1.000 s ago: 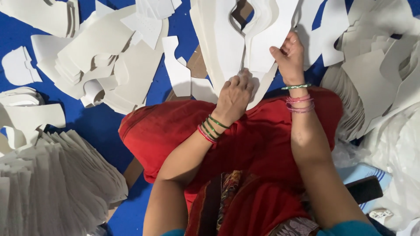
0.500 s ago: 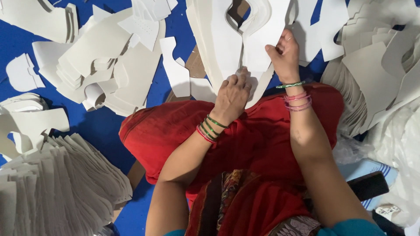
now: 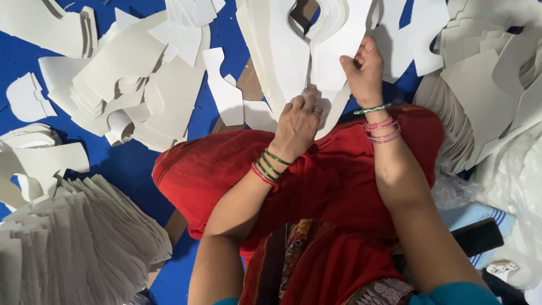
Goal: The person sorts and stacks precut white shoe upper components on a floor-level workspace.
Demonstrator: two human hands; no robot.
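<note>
White cut shapes are pinched by the right hand and pressed by the left hand, with piles stacked and many loose ones left

Both hands reach forward, the left hand knuckles-up with fingers curled, the right hand pinching

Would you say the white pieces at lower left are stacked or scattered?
Stacked: the white pieces overlap in a fanned pile on the blue floor.
</note>
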